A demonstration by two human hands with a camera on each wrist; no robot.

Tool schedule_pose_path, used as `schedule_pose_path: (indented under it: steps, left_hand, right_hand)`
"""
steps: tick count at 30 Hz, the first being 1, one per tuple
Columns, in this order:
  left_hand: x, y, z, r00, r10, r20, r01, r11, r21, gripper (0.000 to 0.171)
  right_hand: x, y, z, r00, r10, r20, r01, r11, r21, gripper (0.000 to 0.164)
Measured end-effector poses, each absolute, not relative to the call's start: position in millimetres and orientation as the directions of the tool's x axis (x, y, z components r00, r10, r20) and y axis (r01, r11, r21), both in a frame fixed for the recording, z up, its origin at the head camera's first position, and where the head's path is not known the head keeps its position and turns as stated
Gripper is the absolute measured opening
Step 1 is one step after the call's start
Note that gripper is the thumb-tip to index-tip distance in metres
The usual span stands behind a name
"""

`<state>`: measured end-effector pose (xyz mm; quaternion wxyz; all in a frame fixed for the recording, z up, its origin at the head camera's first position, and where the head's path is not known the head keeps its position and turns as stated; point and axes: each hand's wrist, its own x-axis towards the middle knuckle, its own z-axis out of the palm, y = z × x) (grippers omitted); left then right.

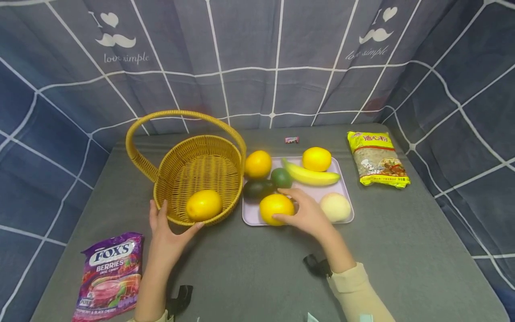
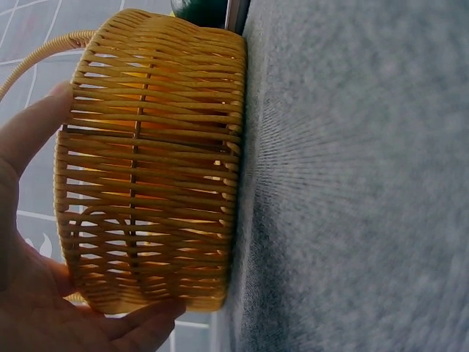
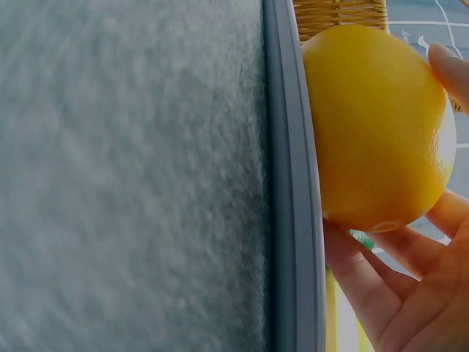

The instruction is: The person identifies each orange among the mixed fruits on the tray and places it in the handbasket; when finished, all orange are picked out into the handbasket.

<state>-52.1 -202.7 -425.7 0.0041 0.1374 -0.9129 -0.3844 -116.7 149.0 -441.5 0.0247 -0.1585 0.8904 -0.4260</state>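
My left hand (image 1: 166, 239) holds the near side of a round wicker basket (image 1: 169, 179), thumb at its rim and fingers along its outer wall. The basket's tall handle arches over the far side. Inside it, near the front, lies an oval yellow-orange fruit (image 1: 204, 205), seen through the weave in the left wrist view. With thumb and fingers spread round it, my right hand (image 1: 307, 213) grips an orange (image 3: 374, 128) at the front left of a pale lilac tray (image 1: 322, 190). The orange sits right at the tray's near rim.
Also on the tray are a banana (image 1: 311, 174), two more oranges (image 1: 316, 159), a dark avocado (image 1: 257, 190), a green fruit (image 1: 281, 178) and a pale peach (image 1: 335, 207). A purple candy bag (image 1: 108, 277), a yellow pasta bag (image 1: 378, 158) and a small wrapped candy (image 1: 291, 140) lie around.
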Motion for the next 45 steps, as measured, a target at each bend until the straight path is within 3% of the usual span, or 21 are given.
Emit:
schedule_pose_path:
  steps: [12, 45]
  left_hand:
    - [-51.2, -202.9, -426.1, -0.962, -0.258, -0.090, -0.244, 0.664, 0.707, 0.113]
    - [-52.0, -202.4, -428.1, -0.960, -0.264, -0.090, -0.247, 0.657, 0.712, 0.113]
  right_hand:
    - [-114.4, 145.2, -446.3, -0.960, -0.280, 0.021, -0.201, 0.632, -0.748, 0.082]
    - [-114.1, 142.6, -437.3, -0.975, -0.217, 0.038, -0.166, 0.610, -0.775, 0.076]
